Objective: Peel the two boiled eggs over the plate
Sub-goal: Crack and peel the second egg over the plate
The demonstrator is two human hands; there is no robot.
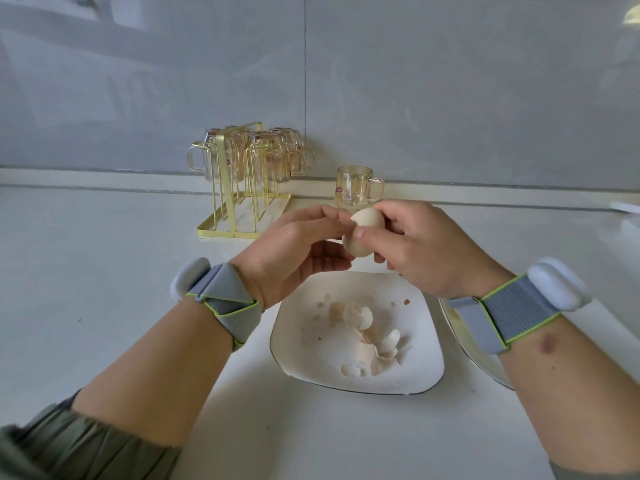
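Observation:
A pale beige boiled egg, its shell still on most of it, is held just above the far edge of a white square plate. My right hand grips the egg from the right, thumb across its front. My left hand holds it from the left, its fingertips pinching at the egg's upper left and lower fingers curled under it. Several broken shell pieces lie piled on the plate. No other egg shows.
A second plate sits to the right, mostly hidden under my right forearm. At the back stand a gold wire rack of upturned glass mugs and a single glass mug. All rest on a white counter against a grey wall.

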